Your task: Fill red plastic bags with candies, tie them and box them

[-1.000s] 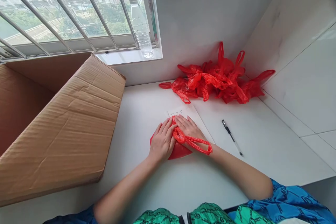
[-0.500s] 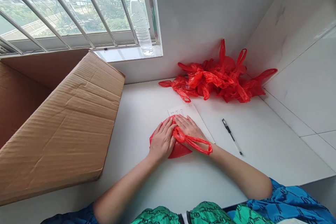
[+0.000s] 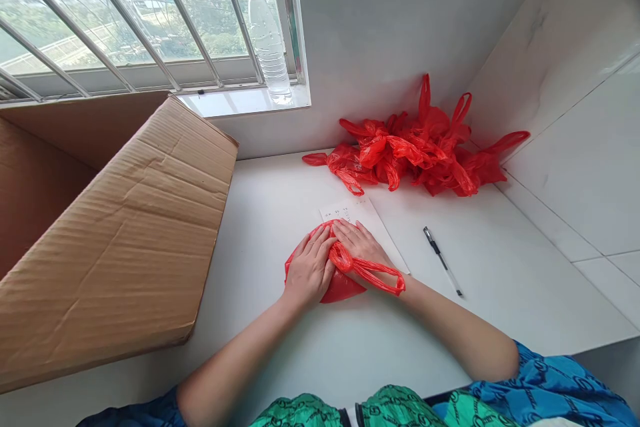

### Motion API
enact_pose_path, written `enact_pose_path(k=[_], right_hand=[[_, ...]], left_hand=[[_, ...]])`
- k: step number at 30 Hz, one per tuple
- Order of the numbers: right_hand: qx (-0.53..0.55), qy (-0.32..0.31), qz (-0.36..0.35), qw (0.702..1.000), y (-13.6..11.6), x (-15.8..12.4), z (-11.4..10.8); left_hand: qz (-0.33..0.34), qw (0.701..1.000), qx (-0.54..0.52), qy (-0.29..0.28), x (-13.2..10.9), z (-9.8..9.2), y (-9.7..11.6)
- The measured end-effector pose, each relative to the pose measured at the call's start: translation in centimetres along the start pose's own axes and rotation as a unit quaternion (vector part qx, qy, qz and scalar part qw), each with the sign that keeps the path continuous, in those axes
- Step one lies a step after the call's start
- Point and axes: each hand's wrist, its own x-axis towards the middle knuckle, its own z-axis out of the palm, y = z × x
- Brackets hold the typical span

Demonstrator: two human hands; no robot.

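A red plastic bag point(image 3: 341, 285) lies flattened on the white table point(image 3: 280, 193) in front of me. My left hand point(image 3: 309, 268) presses flat on its left part, fingers stretched out. My right hand point(image 3: 361, 244) lies flat on its right part, fingers together and extended, with the bag's twisted handles point(image 3: 373, 271) draped over the wrist. A sheet of paper point(image 3: 364, 216) with small writing lies partly under the bag and my right hand.
A heap of red plastic bags point(image 3: 420, 147) sits against the back wall corner. A pen point(image 3: 442, 260) lies to the right of my hands. A large open cardboard box point(image 3: 110, 227) fills the left side. A water bottle point(image 3: 267, 40) stands on the windowsill.
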Motion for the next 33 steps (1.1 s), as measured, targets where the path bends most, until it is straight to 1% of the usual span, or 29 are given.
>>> enact_pose_path(k=[22,26,28,30,31,33], right_hand=[[0.010,-0.001,0.002,1.000,0.1,-0.1,0.3],[0.020,-0.005,0.005,1.000,0.2,-0.1,0.4],[0.035,-0.011,0.012,0.999,0.2,0.0,0.2],[0.071,-0.022,0.018,0.997,0.2,0.1,-0.6],[0.099,-0.028,0.019,0.995,0.2,0.1,-1.1],[0.170,-0.033,0.027,0.985,0.3,0.0,-2.4]], left_hand=[[-0.006,1.000,-0.024,-0.001,0.0,0.3,-0.1],[-0.012,0.999,-0.045,-0.001,0.0,0.4,-0.2],[-0.018,0.996,-0.088,0.007,0.1,0.3,-0.2],[-0.040,0.982,-0.180,0.030,0.1,0.1,-0.3],[-0.063,0.967,-0.241,0.046,0.2,-0.1,-0.3],[-0.127,0.919,-0.363,0.080,0.2,-0.6,-0.4]])
